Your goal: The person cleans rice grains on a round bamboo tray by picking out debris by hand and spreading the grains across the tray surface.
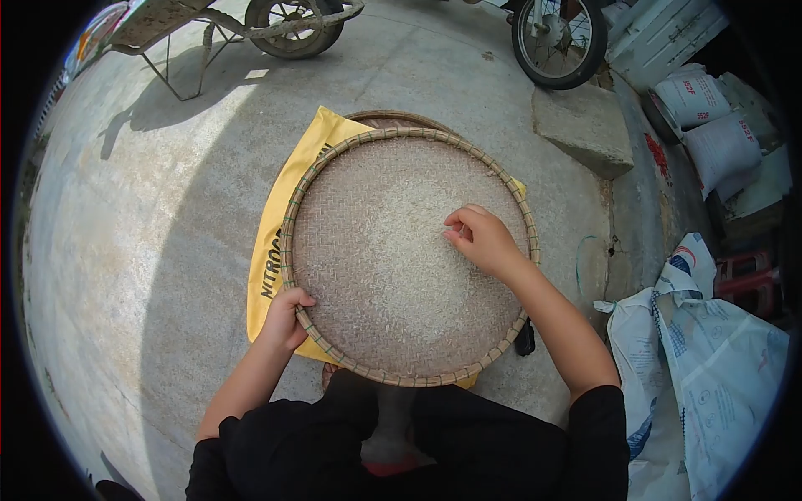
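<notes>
A round woven bamboo winnowing tray [334,200] is in front of me, with white rice grains [418,259] spread over its middle and right. My left hand [289,317] grips the tray's rim at the lower left, thumb on top. Over the grains hovers my right hand [480,238], its fingertips pinched together; whatever they hold is too small to make out. Beneath the tray lies a yellow sack [269,250] with black lettering. Another woven tray's rim [401,117] shows behind it.
A wheelbarrow [225,25] stands at the upper left, and a motorbike wheel [558,37] at the top right beside a concrete block [583,129]. White filled sacks [723,146] are stacked on the right. Crumpled white sacks [718,359] lie at the lower right.
</notes>
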A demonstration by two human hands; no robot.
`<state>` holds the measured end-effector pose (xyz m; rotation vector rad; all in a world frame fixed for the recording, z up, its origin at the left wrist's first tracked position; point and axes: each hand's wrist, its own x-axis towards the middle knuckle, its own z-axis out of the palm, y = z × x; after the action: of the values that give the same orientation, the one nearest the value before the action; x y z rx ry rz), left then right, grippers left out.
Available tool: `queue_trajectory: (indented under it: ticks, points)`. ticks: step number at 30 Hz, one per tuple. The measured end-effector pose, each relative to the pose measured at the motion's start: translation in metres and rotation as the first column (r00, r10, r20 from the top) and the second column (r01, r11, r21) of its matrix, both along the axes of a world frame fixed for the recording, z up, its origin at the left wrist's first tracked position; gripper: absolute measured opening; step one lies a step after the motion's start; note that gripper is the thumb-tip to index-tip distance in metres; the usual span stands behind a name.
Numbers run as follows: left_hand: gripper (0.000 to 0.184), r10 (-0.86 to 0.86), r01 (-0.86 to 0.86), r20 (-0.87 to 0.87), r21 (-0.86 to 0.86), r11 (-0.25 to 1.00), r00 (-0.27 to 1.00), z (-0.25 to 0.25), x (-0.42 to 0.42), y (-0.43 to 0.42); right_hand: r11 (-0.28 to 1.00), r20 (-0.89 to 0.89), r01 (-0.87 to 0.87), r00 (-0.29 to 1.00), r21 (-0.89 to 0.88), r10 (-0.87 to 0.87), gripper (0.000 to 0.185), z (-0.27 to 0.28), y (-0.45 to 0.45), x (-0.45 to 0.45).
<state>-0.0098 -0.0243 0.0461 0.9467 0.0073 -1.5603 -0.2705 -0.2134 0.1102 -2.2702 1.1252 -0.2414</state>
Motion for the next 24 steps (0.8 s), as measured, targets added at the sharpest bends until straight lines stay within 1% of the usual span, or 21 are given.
queue_trajectory:
  ticks: [3, 5, 9, 11, 14, 17, 20, 24]
  points:
    - [0.06, -0.022, 0.022, -0.037, 0.004, 1.0, 0.999, -0.0056, 0.0024, 0.0004, 0.999, 0.017, 0.016, 1.0, -0.03, -0.015, 0.015, -0.0033, 0.001, -0.0013]
    - [0.058, -0.022, 0.022, 0.028, -0.007, 1.0, 0.999, -0.0096, 0.0028, 0.0015, 0.999, 0.002, 0.037, 0.999, -0.018, -0.037, 0.013, -0.001, 0.0017, 0.0006]
    - [0.058, -0.01, 0.011, 0.037, -0.017, 1.0, 0.999, -0.0043, 0.0004, 0.0012, 0.999, -0.015, 0.044, 0.999, -0.016, -0.045, 0.011, -0.0017, 0.0018, 0.0009]
    - [0.058, 0.002, -0.002, 0.017, -0.015, 1.0, 1.0, -0.0011, -0.0001, 0.0003, 0.998, 0.016, 0.033, 0.999, -0.049, -0.033, 0.01, -0.0048, 0.0015, 0.0001]
    - [0.059, 0.004, -0.004, -0.001, 0.009, 1.0, 1.0, -0.0031, 0.0012, 0.0011, 0.998, 0.014, 0.022, 1.0, -0.057, -0.022, 0.009, -0.0057, 0.0018, -0.002]
    - [0.059, -0.006, 0.006, -0.01, 0.0, 1.0, 1.0, -0.0019, 0.0013, 0.0007, 0.995, 0.036, 0.043, 0.999, -0.085, -0.04, 0.008, -0.0072, 0.0018, -0.003]
    - [0.059, 0.009, -0.009, 0.019, 0.016, 1.0, 1.0, -0.0008, 0.0006, 0.0011, 0.996, 0.064, 0.047, 0.997, -0.08, -0.042, 0.008, -0.0068, 0.0012, -0.0033]
    - [0.059, -0.004, 0.004, 0.003, 0.009, 1.0, 1.0, -0.0019, 0.0017, 0.0007, 0.994, 0.078, 0.022, 0.997, -0.11, -0.014, 0.007, -0.0068, 0.0007, -0.0039]
